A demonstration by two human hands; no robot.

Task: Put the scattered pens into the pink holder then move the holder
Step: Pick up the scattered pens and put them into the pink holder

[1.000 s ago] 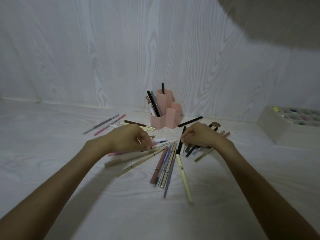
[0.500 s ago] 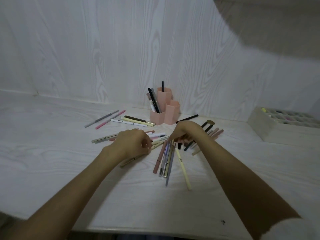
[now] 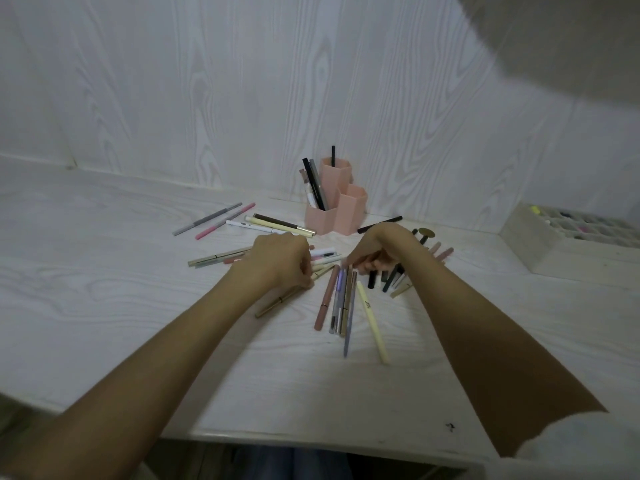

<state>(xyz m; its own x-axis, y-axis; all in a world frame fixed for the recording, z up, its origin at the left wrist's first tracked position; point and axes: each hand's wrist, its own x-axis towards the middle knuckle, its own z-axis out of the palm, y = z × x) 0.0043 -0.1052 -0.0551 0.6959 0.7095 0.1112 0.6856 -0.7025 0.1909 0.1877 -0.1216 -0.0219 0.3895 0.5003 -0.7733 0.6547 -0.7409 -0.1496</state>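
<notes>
**Raking loose pens together before loading the holder**

Wide table [image 3: 104, 306] of pale, wood-grain laminate, same finish running up the wall behind. At far right, a shallow divided tray [image 3: 540, 233] of small compartments, contents too small to name. Against the wall, pink holder [image 3: 337, 209]: smooth matte plastic, three joined hexagonal tubes of stepped heights, already carrying a few dark pens upright. Just in front and to both sides, scattered pens [image 3: 341, 299], slim rods in beige, pink, grey, black and pale yellow, fanned as if swept toward the middle. Left hand [image 3: 277, 263] curled over the left part of the pile, fingertips apparently pinching one or more beige pens. Right hand [image 3: 375, 252] arched palm-down over the dark pens, fingers bent; real grip or mere raking, cannot tell. Probably gathering a bundle to save trips.
</notes>
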